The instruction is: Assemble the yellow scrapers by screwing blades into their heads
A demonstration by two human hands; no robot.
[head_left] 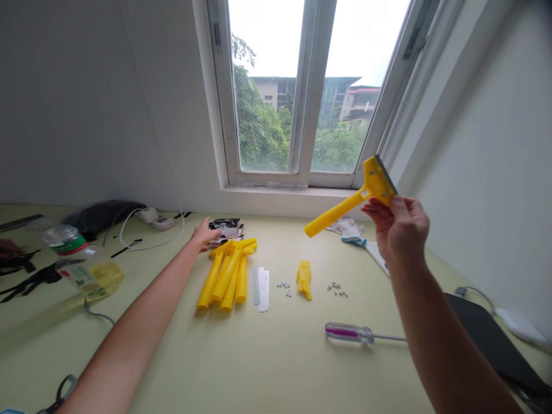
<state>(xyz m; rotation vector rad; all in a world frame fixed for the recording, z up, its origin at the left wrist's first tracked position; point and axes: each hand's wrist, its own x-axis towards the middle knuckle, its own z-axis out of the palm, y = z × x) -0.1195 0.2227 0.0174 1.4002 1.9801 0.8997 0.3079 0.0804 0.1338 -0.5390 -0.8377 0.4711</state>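
Head view, yellow scraper (338,213): raised, right of and above the handle pile (228,276).
Right hand (403,227): closed on the scraper's head end; some fingers hidden behind the palm.
Left hand (204,234): at the carton stack (226,226), just beyond the handle pile; cannot tell whether gripping or only touching.
Screwdriver (349,333): right of the pile, nearer the wearer; tip hidden behind the right forearm.
Co-worker's hand (9,248): far left of the pile, cut off by the frame.
Bottle label (69,245): left of the pile; green and red, lettering illegible.
Carton print: white marks on black, unreadable.
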